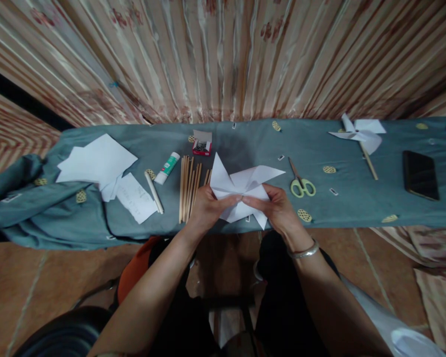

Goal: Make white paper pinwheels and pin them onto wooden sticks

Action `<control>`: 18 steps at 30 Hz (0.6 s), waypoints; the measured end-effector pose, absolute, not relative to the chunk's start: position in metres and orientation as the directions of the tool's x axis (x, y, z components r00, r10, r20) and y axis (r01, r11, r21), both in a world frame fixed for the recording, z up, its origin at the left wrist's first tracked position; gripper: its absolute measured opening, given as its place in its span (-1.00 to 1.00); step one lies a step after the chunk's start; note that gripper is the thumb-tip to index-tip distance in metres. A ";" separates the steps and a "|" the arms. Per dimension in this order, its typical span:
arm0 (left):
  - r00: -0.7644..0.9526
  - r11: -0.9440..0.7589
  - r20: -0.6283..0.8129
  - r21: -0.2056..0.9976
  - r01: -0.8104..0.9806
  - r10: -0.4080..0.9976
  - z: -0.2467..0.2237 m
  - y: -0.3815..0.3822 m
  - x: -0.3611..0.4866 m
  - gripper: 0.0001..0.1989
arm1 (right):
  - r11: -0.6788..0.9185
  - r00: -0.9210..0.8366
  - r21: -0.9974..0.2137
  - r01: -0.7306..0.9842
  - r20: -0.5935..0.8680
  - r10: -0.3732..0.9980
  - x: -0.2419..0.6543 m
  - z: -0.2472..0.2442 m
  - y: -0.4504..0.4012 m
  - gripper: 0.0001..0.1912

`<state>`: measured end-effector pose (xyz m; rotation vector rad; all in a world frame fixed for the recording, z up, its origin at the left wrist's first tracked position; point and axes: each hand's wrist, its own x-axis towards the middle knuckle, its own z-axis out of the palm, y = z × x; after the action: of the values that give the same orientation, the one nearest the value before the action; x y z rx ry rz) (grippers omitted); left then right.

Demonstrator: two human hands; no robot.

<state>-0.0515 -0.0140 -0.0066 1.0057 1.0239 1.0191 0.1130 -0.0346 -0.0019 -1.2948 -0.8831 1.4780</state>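
A white paper pinwheel is held between my two hands over the front of the table, its folded blades sticking out to several sides. My left hand grips its left side, thumb pressed near the centre. From the right, my right hand closes on it with the thumb also at the middle, where the two thumb tips almost meet. A tiny pin-like spot shows between them. Behind and left of my left hand lie several thin wooden sticks, partly hidden by it. The fingers under the paper are out of sight.
Left of the sticks are a glue stick, a white pen and white paper sheets. A small open red box stands behind. Scissors, a finished pinwheel on a stick and a phone lie rightward.
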 end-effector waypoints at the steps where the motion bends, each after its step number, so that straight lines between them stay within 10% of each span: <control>1: 0.195 0.214 -0.180 0.962 -0.168 0.964 -0.007 -0.014 -0.052 -0.63 | -0.290 0.010 -0.938 -0.188 -0.297 0.955 0.113 -0.002 -0.035 -0.68; 18: 0.188 0.191 -0.158 0.966 -0.174 0.969 -0.006 -0.013 -0.051 -0.65 | -0.280 0.014 -0.939 -0.199 -0.289 0.957 0.112 -0.002 -0.034 -0.68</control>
<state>-0.0510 -0.0135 -0.0060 1.0194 1.0244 1.0405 0.1120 -0.0342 -0.0018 -1.2840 -0.8793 1.4706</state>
